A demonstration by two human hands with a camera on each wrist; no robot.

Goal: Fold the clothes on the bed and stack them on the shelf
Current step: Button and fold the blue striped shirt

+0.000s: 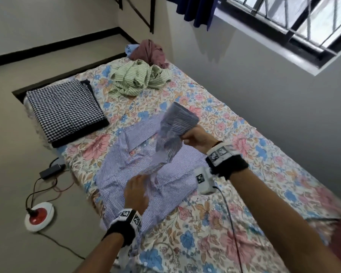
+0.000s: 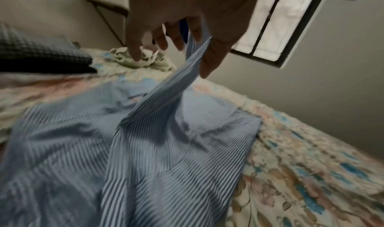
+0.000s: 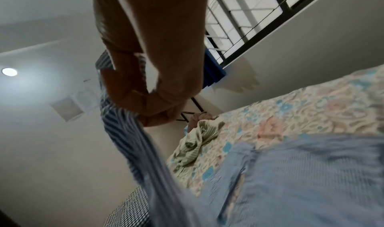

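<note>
A blue-and-white striped shirt (image 1: pixel 124 174) lies spread on the floral bed sheet (image 1: pixel 244 194). My right hand (image 1: pixel 189 137) grips one sleeve of it and holds that part up above the shirt's body. In the right wrist view the fingers (image 3: pixel 145 102) are curled round the striped cloth (image 3: pixel 124 132). My left hand (image 1: pixel 140 184) is low over the shirt's middle. There the thumb (image 2: pixel 212 58) and fingers pinch the lower stretch of the same raised sleeve (image 2: pixel 166 99). The picture is blurred around both hands.
A crumpled green striped garment (image 1: pixel 138 79) and a maroon one (image 1: pixel 150 52) lie at the far end of the bed. A checked pillow (image 1: pixel 65 111) sits at the bed's left edge. On the floor to the left are a round power socket (image 1: pixel 39 216) and cables. A wall with a barred window (image 1: pixel 303 22) runs along the right.
</note>
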